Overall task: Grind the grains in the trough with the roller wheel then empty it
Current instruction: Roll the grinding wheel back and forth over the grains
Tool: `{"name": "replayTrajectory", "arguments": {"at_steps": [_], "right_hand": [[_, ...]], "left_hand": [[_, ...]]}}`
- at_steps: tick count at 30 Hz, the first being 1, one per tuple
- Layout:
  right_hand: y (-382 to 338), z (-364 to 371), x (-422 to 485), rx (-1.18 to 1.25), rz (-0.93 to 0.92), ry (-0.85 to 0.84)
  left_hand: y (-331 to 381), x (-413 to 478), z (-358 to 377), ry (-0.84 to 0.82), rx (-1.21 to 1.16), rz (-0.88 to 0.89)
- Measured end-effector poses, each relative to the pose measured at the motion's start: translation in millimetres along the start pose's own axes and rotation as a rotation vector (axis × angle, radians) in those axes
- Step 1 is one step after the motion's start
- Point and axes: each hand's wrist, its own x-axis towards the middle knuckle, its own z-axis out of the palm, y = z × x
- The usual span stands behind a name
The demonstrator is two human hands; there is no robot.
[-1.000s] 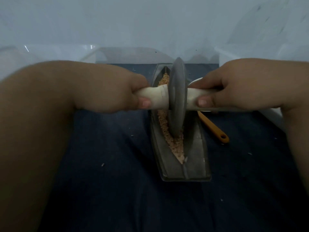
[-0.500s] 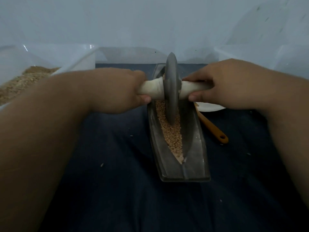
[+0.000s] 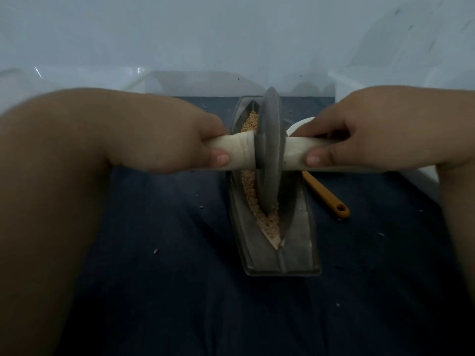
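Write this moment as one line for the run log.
phase: grinding | left hand, right hand: grip roller wheel axle | wheel in trough | grains inside

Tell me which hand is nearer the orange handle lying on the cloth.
Right. The right hand grips the roller's axle just above and beside the orange handle, which pokes out beneath it. The left hand holds the other end, across the trough from it.

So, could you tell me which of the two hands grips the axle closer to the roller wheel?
The left hand: its thumb sits closer to the roller wheel on the pale axle, while the right hand leaves a longer bare stretch.
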Motion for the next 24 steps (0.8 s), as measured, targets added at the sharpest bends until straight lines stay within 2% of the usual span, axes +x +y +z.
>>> {"name": "replayTrajectory", "arguments": {"at_steps": [5, 8, 14, 19, 24], "right_hand": [[9.9, 27.5, 23.9, -0.049, 0.101, 0.236], [11.2, 34.0, 28.8, -0.042, 0.129, 0.284], [5.7, 13.4, 13.4, 0.027, 0.117, 0.082], [-9.0, -7.5, -8.6, 0.088, -0.003, -0.098], [-10.8, -6.8, -7.4, 0.042, -0.006, -0.053]], "left_hand": [[-8.3, 26.4, 21.3, 0.18, 0.012, -0.066], [-11.7, 30.5, 26.2, 0.249, 0.036, -0.055], [-0.2, 8.5, 7.9, 0.099, 0.094, -0.028], [9.4, -19.8, -5.7, 0.026, 0.086, 0.017], [2.1, -11.2, -6.6, -0.105, -0.021, 0.029]]}}
